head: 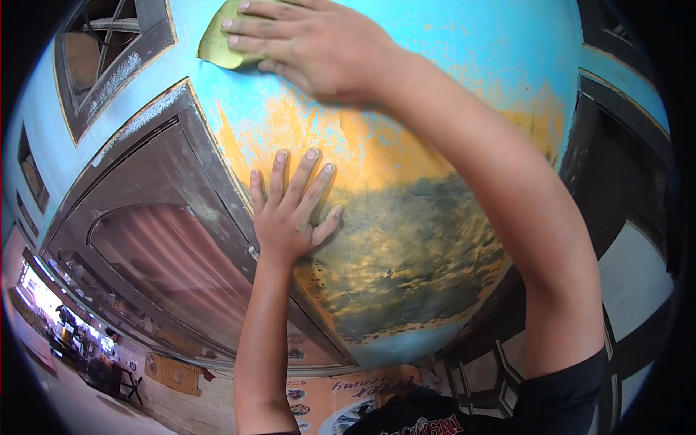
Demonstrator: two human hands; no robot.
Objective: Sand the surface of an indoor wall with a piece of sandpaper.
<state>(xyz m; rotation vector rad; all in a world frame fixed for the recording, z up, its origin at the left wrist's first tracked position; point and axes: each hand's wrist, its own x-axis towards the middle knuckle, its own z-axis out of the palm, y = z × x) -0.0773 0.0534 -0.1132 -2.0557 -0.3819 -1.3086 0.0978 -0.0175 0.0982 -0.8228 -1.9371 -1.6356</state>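
Note:
My right hand [321, 49] presses a curled yellow-green sheet of sandpaper [215, 46] against the upper part of a painted wall [489, 32]. Its fingers lie over the sheet, and one corner lifts away from the surface. Lower down, my left hand [293, 209] rests against the wall with its fingers spread and nothing in it. Light blue paint covers the top, with worn orange patches [348, 141] showing through. Below these is a dark, mottled area [408, 244] with orange streaks, and a pale blue strip [408, 345] lies beneath it.
A dark brown door [179, 157] with a reddish curtain [174, 255] borders the wall on the left, below a framed window opening [87, 60]. Another dark frame [614, 141] stands right. A printed poster [326, 391], yellow plastic chair [173, 374] and black fan [99, 372] appear lower down.

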